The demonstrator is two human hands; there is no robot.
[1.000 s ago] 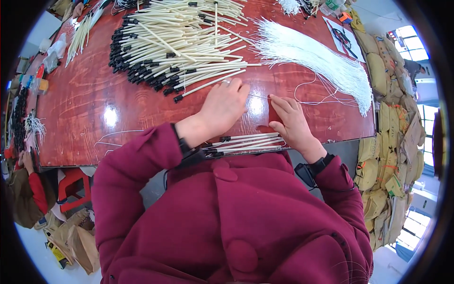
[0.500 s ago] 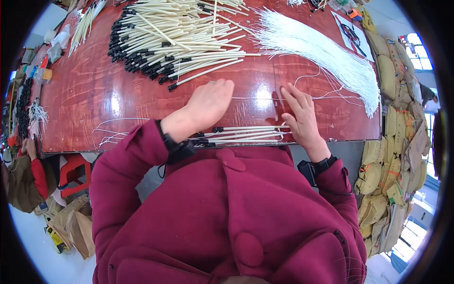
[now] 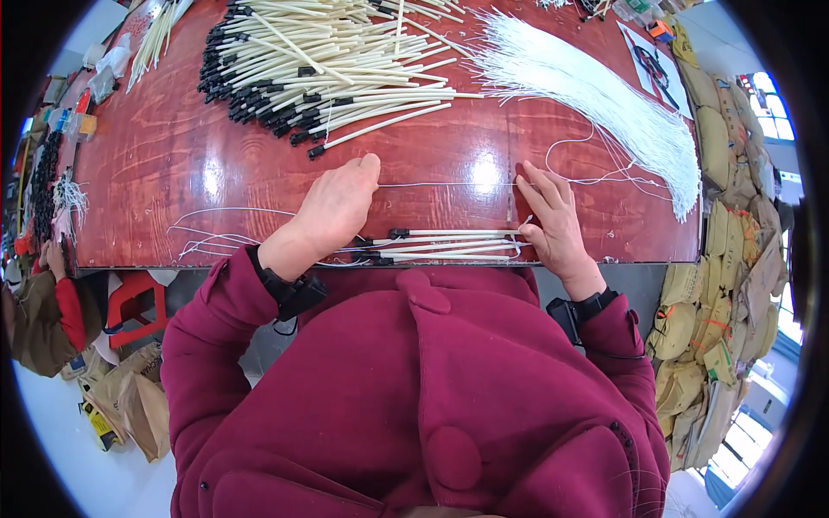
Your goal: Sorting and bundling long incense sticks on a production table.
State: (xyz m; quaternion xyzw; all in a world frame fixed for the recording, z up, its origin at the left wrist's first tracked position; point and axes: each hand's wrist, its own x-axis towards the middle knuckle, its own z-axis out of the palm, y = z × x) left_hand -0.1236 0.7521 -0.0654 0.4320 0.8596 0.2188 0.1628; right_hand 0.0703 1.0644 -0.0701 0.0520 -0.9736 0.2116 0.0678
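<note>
A white string (image 3: 449,184) is stretched straight across the red table between my two hands. My left hand (image 3: 332,207) is closed on its left part, fingers curled and mostly hidden under the back of the hand. My right hand (image 3: 557,226) lies with fingers stretched out and apart, its fingertips against the string and its thumb by several cream-coloured sticks (image 3: 462,245). These sticks lie side by side along the near edge, black caps to the left, with white string around their right ends. Loose string tails (image 3: 216,234) trail left of my left wrist.
A large heap of cream sticks with black caps (image 3: 345,65) covers the far middle. Right of it lies a thick bundle of white strings (image 3: 596,91). Dark cutters (image 3: 654,73) rest on white paper at the far right. Another person's hand (image 3: 55,259) is at the far left.
My left hand has slid left and slightly nearer, so a longer stretch of string shows between the hands. My right hand has stayed almost in place.
</note>
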